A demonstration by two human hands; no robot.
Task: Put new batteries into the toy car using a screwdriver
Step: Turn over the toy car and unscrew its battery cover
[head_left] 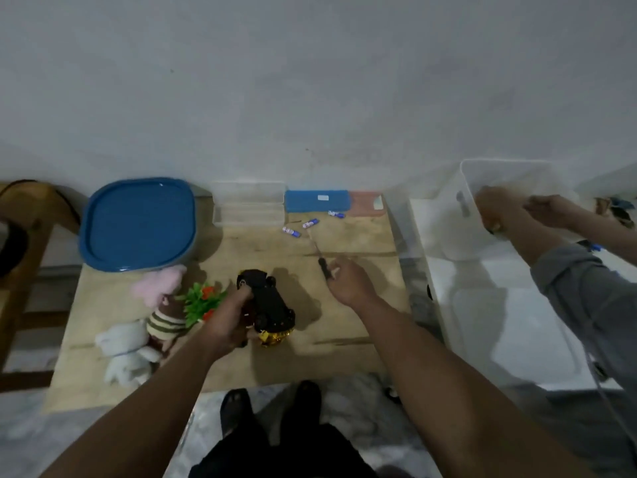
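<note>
— Holding the toy car (266, 302) belly-up, are you? Why that way?

— Yes. My left hand (230, 318) is wrapped around its side, pinning it to the table (348, 322) near the front edge. I judge the battery cover sits on the underside, so that face has to look up at me.

— And your right hand (350, 281)?

— It is at the dark handle of the screwdriver (323, 262), which lies on the table just beyond the car, shaft pointing away toward the wall. My fingers curl at the handle; whether they have truly pinched it I cannot tell, the picture is dim.

— Where are the new cells?

— Three batteries (310, 223) lie loose farther back, near the blue case (317, 201) and the clear box (249, 203). Within reach, yet clear of the work, I suppose.

— Anything crowding you?

— Soft toys (138, 326) and a small plastic plant (201, 300) sit just left of the car. Someone else's hands (517, 208) are busy in a white bin (444, 201) to my right, well apart.
</note>
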